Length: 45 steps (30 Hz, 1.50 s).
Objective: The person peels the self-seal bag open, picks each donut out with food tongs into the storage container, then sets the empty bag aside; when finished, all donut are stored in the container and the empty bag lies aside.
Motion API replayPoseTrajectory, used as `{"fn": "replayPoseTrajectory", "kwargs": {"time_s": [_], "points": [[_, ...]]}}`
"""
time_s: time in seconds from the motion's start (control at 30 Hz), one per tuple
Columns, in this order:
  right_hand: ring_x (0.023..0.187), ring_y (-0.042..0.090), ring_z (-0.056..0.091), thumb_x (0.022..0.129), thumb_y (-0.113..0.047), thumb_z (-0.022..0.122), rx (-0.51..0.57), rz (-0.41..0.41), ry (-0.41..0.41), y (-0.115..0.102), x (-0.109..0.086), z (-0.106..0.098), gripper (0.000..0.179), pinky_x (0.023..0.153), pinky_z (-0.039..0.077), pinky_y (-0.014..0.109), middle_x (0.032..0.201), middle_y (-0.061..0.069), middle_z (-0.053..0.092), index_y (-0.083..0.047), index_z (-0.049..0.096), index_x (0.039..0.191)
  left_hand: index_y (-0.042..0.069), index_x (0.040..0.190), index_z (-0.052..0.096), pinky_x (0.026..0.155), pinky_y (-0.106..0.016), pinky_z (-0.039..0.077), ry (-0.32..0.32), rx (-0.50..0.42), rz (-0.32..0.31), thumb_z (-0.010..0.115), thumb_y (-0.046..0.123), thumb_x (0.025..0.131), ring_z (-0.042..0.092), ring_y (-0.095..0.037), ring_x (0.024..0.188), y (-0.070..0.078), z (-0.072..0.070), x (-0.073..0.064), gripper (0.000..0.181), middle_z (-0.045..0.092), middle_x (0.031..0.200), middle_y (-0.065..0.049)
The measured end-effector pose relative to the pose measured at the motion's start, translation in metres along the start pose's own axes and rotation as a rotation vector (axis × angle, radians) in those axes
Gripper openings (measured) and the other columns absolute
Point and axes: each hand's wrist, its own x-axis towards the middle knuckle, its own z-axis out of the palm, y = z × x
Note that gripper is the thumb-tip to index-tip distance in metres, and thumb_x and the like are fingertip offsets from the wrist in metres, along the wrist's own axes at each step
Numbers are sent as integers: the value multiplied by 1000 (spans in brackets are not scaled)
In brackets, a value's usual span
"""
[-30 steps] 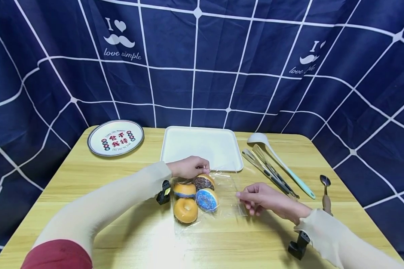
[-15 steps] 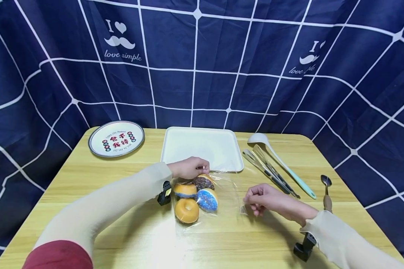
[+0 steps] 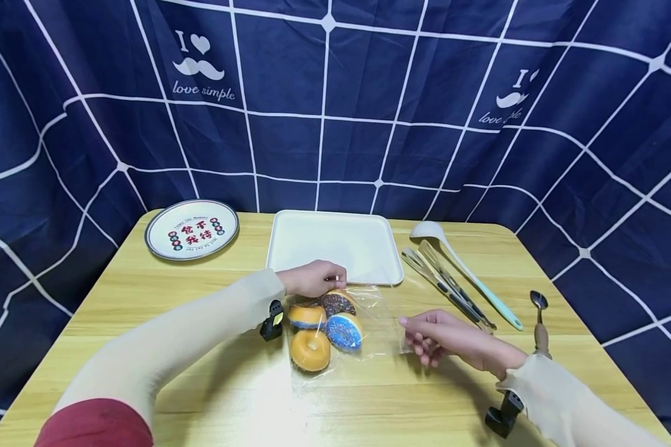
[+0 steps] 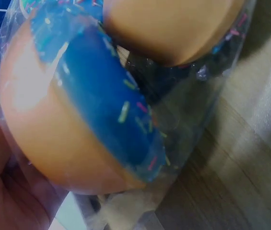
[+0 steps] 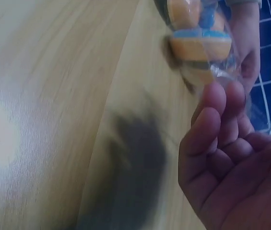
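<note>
A clear plastic bag (image 3: 377,323) lies in the middle of the table with several doughnuts inside. Among them are a plain one (image 3: 310,350), a blue-iced one with sprinkles (image 3: 343,332) and a chocolate-iced one (image 3: 338,303). My left hand (image 3: 315,278) pinches the bag's far edge, above the chocolate doughnut. In the left wrist view, a blue-iced doughnut (image 4: 87,110) shows large through the film. Beside the bag's right end is my right hand (image 3: 444,338), its fingers loosely bent and its thumb apart from them; the right wrist view shows nothing held in its fingers (image 5: 207,127).
Behind the bag stands a white tray (image 3: 330,242). A printed plate (image 3: 192,230) sits at the far left of the table. To the right lie a ladle (image 3: 475,282), metal tongs (image 3: 444,279) and a spoon with a wooden handle (image 3: 541,329).
My right hand has shifted slightly right, away from the bag's end, and its thumb has come apart from its fingers. The left hand stays on the bag's far edge.
</note>
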Motion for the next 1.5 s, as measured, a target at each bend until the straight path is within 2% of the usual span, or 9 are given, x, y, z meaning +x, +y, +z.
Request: {"fn": "replayPoseTrajectory", "kwargs": {"time_s": [0.17, 0.33, 0.57, 0.63, 0.77, 0.93, 1.2, 1.37, 1.5], "points": [[59, 8, 57, 104, -30, 63, -89, -45, 47, -1, -3, 11, 31, 56, 52, 23, 67, -4, 58, -7, 59, 83, 8, 90, 62, 91, -27, 48, 0, -2, -4, 56, 10, 106, 55, -12, 91, 0, 0, -1, 18, 64, 91, -3], [56, 7, 52, 100, -17, 67, -166, -98, 93, 0, -4, 23, 25, 50, 45, 20, 66, -3, 56, 2, 60, 86, 8, 89, 62, 89, -27, 47, 2, -8, -2, 56, 11, 107, 54, -12, 88, -1, 1, -1, 19, 62, 88, -2], [51, 11, 49, 101, -32, 68, -283, -74, 240, -1, -3, 30, 37, 46, 37, 20, 60, -5, 50, -7, 57, 77, 8, 89, 63, 90, -28, 48, 7, -15, -8, 57, 12, 106, 55, -11, 88, -2, 2, -2, 19, 63, 89, -2], [49, 11, 50, 100, -29, 69, -310, -82, 264, -2, -2, 31, 35, 45, 38, 21, 58, -5, 50, -6, 58, 76, 8, 89, 63, 89, -27, 48, 9, -14, -6, 57, 12, 106, 55, -11, 87, -2, 2, -1, 19, 63, 88, -2], [50, 10, 51, 100, -21, 68, -318, -108, 264, -2, -2, 31, 30, 45, 38, 20, 59, -5, 50, -6, 57, 76, 8, 89, 63, 89, -27, 49, 16, -8, 5, 57, 12, 106, 55, -11, 87, -1, 4, 2, 18, 63, 88, -2], [52, 6, 50, 101, -14, 65, -259, -148, 210, 1, -3, 28, 28, 48, 43, 20, 61, -4, 53, 0, 57, 78, 8, 90, 64, 91, -28, 50, 19, 2, 13, 57, 11, 106, 55, -11, 88, 0, 5, 5, 17, 64, 89, -3], [60, 3, 55, 103, -12, 59, -125, -150, 7, 13, -17, 12, 32, 57, 49, 20, 67, -6, 58, 18, 58, 94, 7, 90, 64, 90, -26, 50, -1, 11, 28, 58, 11, 106, 55, -11, 87, 5, 3, 3, 17, 64, 89, -3], [65, 3, 59, 105, -17, 58, -79, -142, -112, 22, -19, -6, 38, 62, 52, 20, 72, -8, 62, 20, 56, 99, 7, 90, 64, 90, -26, 50, -2, 2, 29, 58, 11, 106, 55, -10, 88, 4, 3, 3, 18, 66, 90, -4], [68, 2, 59, 106, -17, 57, -71, -149, -166, 32, -15, -16, 37, 64, 53, 20, 74, -8, 65, 19, 57, 100, 7, 91, 66, 91, -27, 51, 9, 2, 33, 58, 11, 106, 58, -10, 90, 2, 4, 2, 18, 69, 92, -5]]}}
